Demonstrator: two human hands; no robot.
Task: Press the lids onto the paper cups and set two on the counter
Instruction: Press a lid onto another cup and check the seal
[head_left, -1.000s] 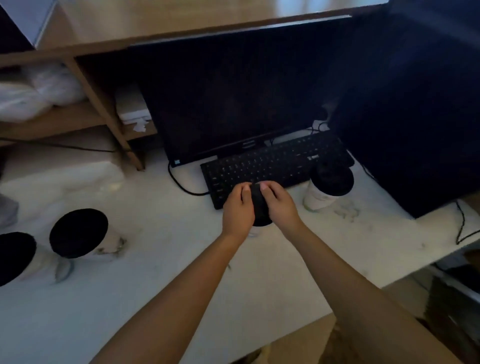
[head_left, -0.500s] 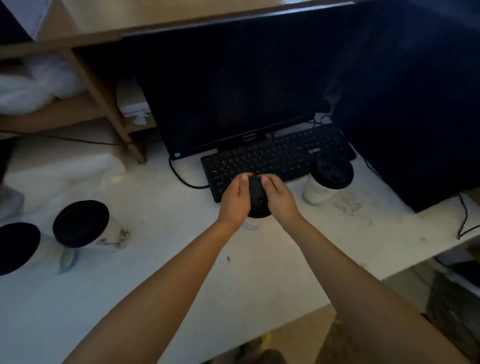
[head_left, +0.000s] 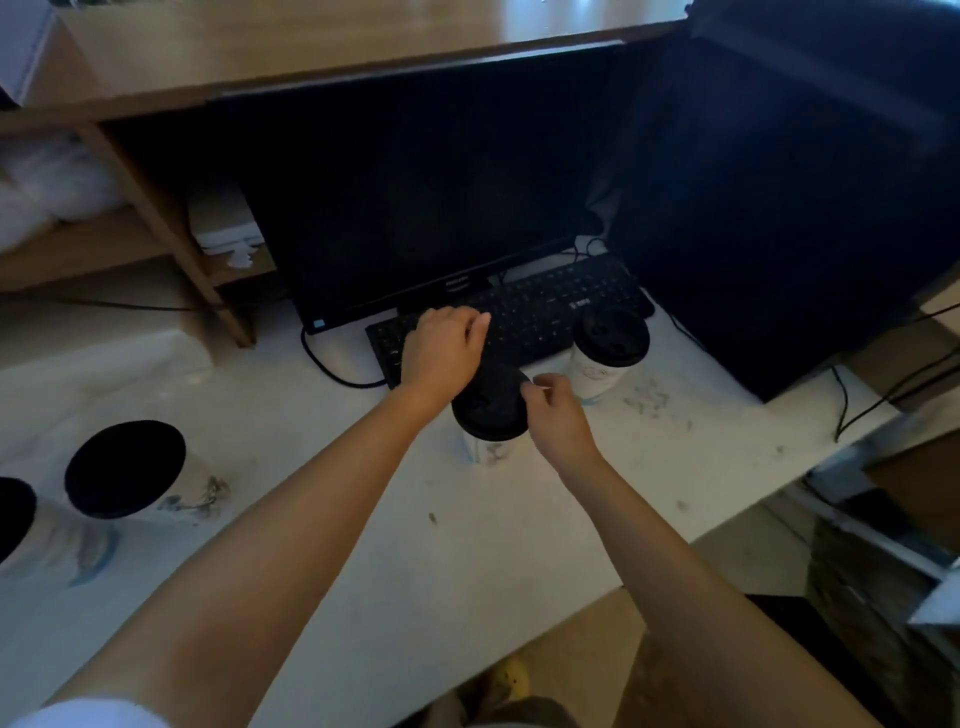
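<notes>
Left hand (head_left: 444, 348): palm down over the far rim of the lid (head_left: 488, 408), fingers relaxed and reaching out above the keyboard (head_left: 550, 312). Released, nothing grasped.

Right hand (head_left: 558, 413): at the right rim of the lid, thumb and forefinger curled in toward the edge. Pinching or only touching: cannot tell.

Lid: black, round, seated on a white paper cup (head_left: 488, 452). Upright on the bench (head_left: 363, 545), just in front of the keyboard. Faint grey print on the cup wall, not legible.

Second lidded cup (head_left: 605, 364): upright, just right of the first, at the near edge of the keyboard. Black lid on top. Pale print on the wall, too blurred to read.

Keyboard: black, with a small white label near the right end, unreadable.

Monitor (head_left: 426, 208): dark screen, directly behind the keyboard. Brand mark centred on the lower bezel, too small to read. Small sticker at the lower left corner, also unreadable.

Third cup (head_left: 124, 467) and fourth cup (head_left: 13, 514): far left on the bench, well apart from both hands, white with dark tops. Blue-grey marks on the walls, illegible. Fourth cup cut off by the frame edge.

Dark box (head_left: 779, 208): at the right end of the bench, no readable marking.
</notes>
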